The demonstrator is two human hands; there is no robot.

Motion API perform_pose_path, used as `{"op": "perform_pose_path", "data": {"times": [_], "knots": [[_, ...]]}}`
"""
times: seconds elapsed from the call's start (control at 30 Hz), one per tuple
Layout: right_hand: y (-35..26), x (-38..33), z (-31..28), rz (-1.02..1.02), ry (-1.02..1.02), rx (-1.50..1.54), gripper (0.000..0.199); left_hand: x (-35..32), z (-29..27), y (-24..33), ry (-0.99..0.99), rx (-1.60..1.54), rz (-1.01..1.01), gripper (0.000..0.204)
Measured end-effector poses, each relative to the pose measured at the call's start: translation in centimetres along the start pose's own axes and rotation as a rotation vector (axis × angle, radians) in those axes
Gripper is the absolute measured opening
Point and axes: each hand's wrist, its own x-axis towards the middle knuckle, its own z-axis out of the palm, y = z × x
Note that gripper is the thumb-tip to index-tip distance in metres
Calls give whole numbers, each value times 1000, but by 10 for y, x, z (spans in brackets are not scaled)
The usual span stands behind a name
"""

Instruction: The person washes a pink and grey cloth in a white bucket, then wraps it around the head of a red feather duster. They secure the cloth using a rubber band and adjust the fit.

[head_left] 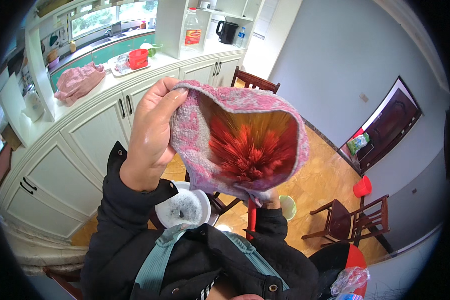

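Note:
My left hand (152,130) pinches the upper left edge of a pink and grey cloth (192,165) between thumb and fingers. This cloth wraps like a sleeve around a brush (255,150) with long red and orange bristles, their tips facing me through the wide opening. From the cloth's lower edge a red handle (251,220) sticks down toward my chest. My right hand (273,200) is below the cloth, close to the handle; its fingers are hidden, so its grip cannot be made out. Under the cloth stands a white basin (202,207) of foamy water.
A white cabinet counter (150,75) curves along the left, bearing a pink cloth (80,82) and a red container (138,59). At right stand a wooden chair (337,217) and a red bucket (362,186). A pale green bin (287,207) sits behind my right arm.

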Motion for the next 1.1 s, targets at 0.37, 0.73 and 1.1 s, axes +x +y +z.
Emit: {"op": "perform_pose_path", "data": {"times": [0.37,0.73,1.1], "knots": [[-20,22,31,-210,-2,-63,33,-52,46,-69,-479,1018,668,30],[-10,41,37,-299,81,-214,42,-32,-16,-114,-345,1521,851,25],[-6,30,18,-87,-114,-103,52,-26,-3,-131,-476,1479,861,18]]}}
